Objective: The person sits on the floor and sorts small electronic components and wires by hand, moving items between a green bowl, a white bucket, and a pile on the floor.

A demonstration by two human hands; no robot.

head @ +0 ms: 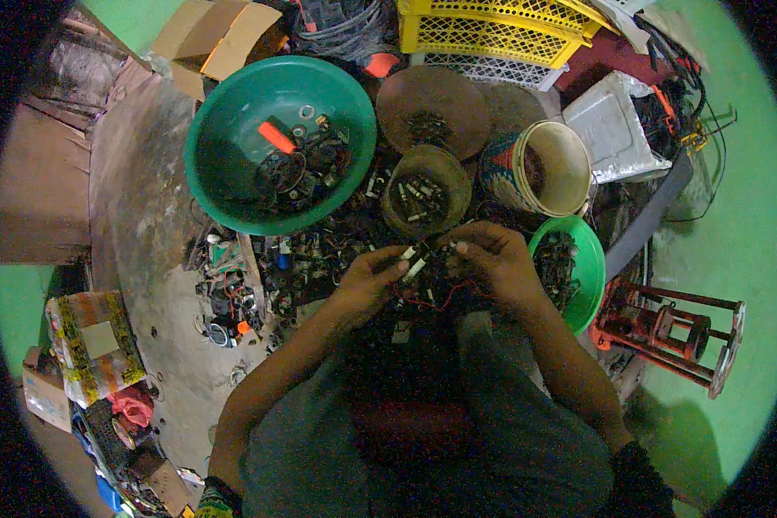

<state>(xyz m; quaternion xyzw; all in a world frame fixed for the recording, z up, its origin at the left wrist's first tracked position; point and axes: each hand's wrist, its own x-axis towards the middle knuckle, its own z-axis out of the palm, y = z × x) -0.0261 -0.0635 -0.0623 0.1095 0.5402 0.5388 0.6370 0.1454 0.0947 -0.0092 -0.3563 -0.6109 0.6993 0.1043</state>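
My left hand (370, 277) pinches a small white cylindrical part (409, 253) between thumb and fingers. A second white cylinder (415, 269) is right beside the thumb; whether it is gripped too is hard to tell. Opposite, my right hand (500, 258) has thumb and fingertips closed around something small and light that is mostly hidden. A thin red wire (441, 305) dangles in a loose curve below both hands. Just beyond them stands a dingy round tub (394, 210) with several similar white cylinders (417, 191) and dark bits inside.
A large green basin (197, 188) holds dark scrap and an orange piece (276, 137). A pale bucket (583, 168) and a bright green bowl (592, 246) of scrap stand right. Loose electronic scrap (311, 259) covers the floor. A red metal frame (670, 333) lies farther right; yellow crates (492, 32) stand behind.
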